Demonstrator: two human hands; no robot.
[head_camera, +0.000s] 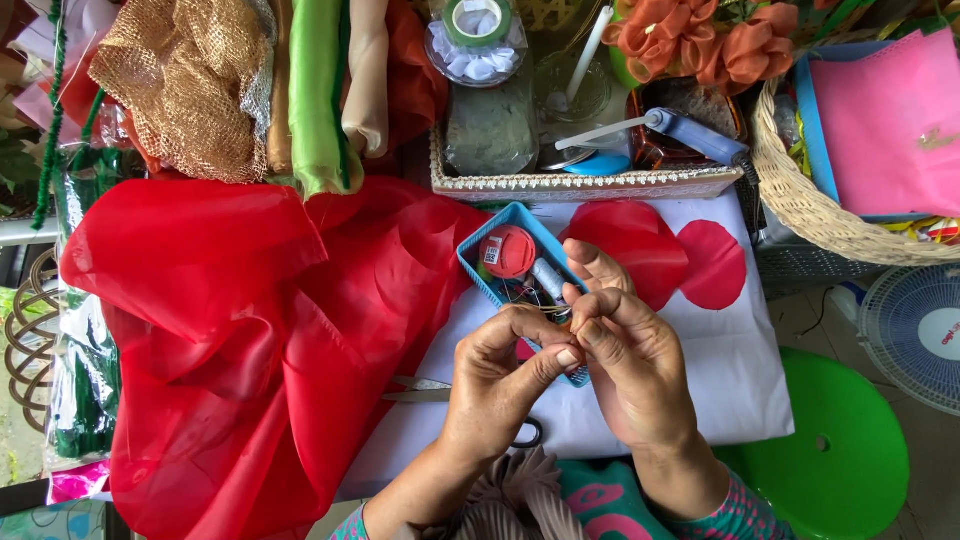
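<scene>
**Desk:** What do the hands show?

**Caption writer:** The person's left hand (497, 372) and right hand (628, 352) meet over the near end of a small blue plastic tray (479, 241). Both are curled, thumbs and forefingers pinched together where the fingertips touch. Whatever they pinch is too small to tell; it may be thread or a needle.

**Desk:** And the tray?

**Caption writer:** It lies at a slant on a white cloth-covered table (745, 370), its near corner hidden under the fingers. Inside sit a round red tape-measure case (508, 250) and a pale blue thread spool (548, 280), with loose threads beside them.

**Desk:** Around it?

**Caption writer:** A large sheet of sheer red fabric (240, 340) spreads over the left half of the table. Two red fabric circles (665, 255) overlap just beyond the right hand. Metal scissors (420, 390) lie partly under the left wrist, blades pointing at the red sheet.

**Desk:** Background?

**Caption writer:** A rectangular white-rimmed basket (585, 183) of jars and glue tools stands beyond the tray; rolls of green and cream satin (320, 90) and gold mesh (185, 80) lie to its left. A woven wicker basket (810, 205) holding pink felt (885, 120) sits at right, above a green plastic stool (850, 450).
</scene>
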